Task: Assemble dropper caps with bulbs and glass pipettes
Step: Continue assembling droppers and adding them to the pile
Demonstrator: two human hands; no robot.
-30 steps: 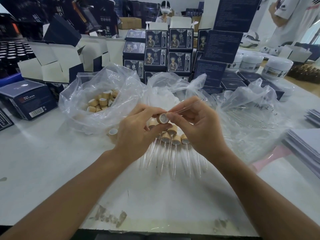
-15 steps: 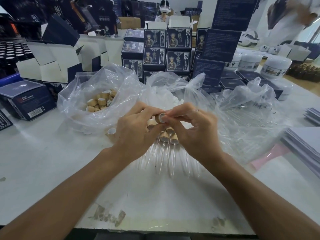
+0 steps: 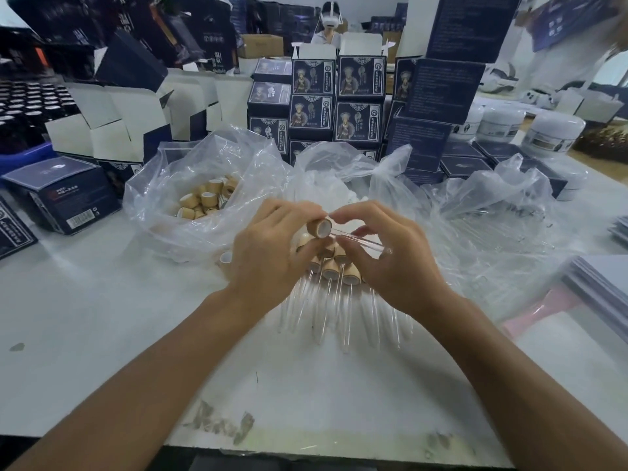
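Brightness: soft, even light is filling the white table (image 3: 102,334)
Source: daylight is flaring at the upper right edge
Shadows: faint ones are lying under the forearms
Glare: clear plastic bags (image 3: 210,198) are glinting
Blur: a person (image 3: 577,45) at upper right is smearing
Distortion: edges are bowing outward

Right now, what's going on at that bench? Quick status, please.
Left hand grips tan cap. Right hand pinches glass pipette seated in it. Finished droppers piled beneath hands; nothing blocking.

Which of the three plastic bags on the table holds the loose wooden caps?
The left bag, beside the left hand; tan caps show through it.
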